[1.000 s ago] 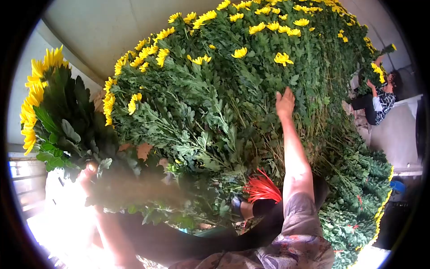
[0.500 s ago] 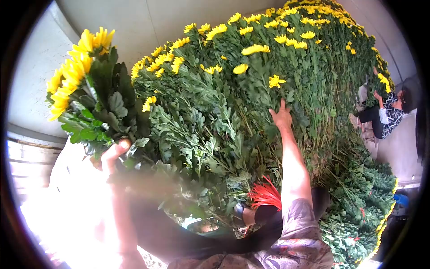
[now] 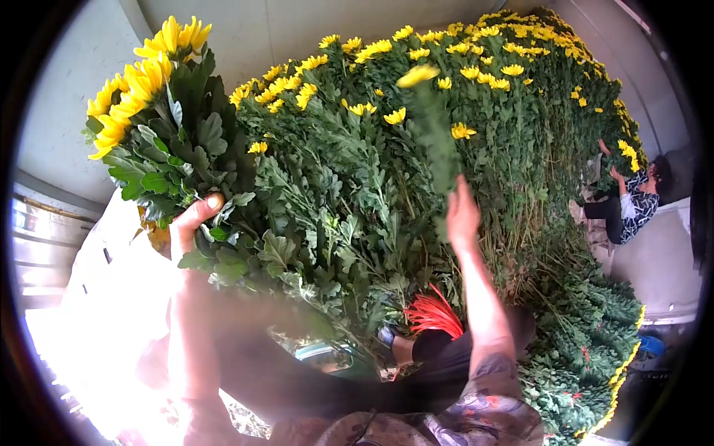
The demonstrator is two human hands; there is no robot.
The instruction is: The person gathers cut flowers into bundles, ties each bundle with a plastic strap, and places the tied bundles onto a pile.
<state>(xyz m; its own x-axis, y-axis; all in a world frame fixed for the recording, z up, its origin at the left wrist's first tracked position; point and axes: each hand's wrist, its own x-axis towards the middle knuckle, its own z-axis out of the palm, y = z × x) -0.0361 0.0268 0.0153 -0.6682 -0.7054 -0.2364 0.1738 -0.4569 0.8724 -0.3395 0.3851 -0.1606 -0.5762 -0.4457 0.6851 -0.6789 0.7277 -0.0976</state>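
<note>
On the left, my left hand (image 3: pixel 195 223) is closed round the stems of a bunch of yellow chrysanthemums (image 3: pixel 160 126), held upright with the blooms at the top. My right hand (image 3: pixel 462 212) grips a single chrysanthemum stem (image 3: pixel 437 137), whose leaves and yellow head are smeared by motion. Behind both hands lies a large pile of yellow chrysanthemums (image 3: pixel 349 186), leafy stems toward me and blooms along the far edge. The stem ends inside my left hand are hidden by leaves.
Red ties (image 3: pixel 435 312) lie in a bundle by my legs. Tied chrysanthemum bunches (image 3: pixel 587 364) are stacked at lower right. Another person (image 3: pixel 641 197) sits at the far right beside the pile. A pale wall (image 3: pixel 223 37) stands behind.
My right hand has gone from reaching into the pile with fingers spread to gripping a stem, drawing it slightly left and toward me. The left-hand bunch has risen slightly.
</note>
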